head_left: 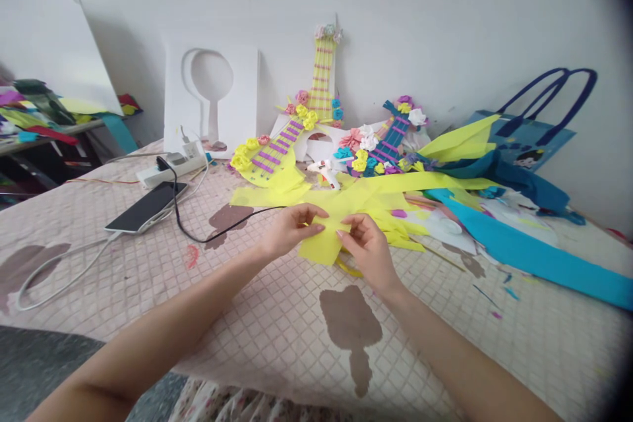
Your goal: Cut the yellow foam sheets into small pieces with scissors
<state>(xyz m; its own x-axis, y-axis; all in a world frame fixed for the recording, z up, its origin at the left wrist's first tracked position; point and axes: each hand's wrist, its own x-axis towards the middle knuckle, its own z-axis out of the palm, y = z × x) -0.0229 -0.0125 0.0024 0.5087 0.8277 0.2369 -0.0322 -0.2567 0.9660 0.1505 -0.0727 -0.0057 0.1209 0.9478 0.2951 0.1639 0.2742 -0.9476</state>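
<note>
A piece of yellow crepe paper (319,252) is held up between my two hands above the table. My left hand (297,227) pinches its left side between thumb and fingers. On the other side, my right hand (364,244) has thumb and fingertips closed on the paper's right edge. More yellow crepe strips (386,194) lie just behind my hands. A white glue gun (324,173) rests past them. Decorated guitar shapes with paper flowers stand and lean at the back, one with a yellow neck (322,76) and one with a blue neck (393,138).
A phone (146,208) on a white cable lies at left, near a power strip (173,166). A white board with a cut-out (171,99) leans on the wall. Blue crepe paper (534,257) stretches along the right, before a blue bag (548,138). Scraps dot the quilted tablecloth (277,336).
</note>
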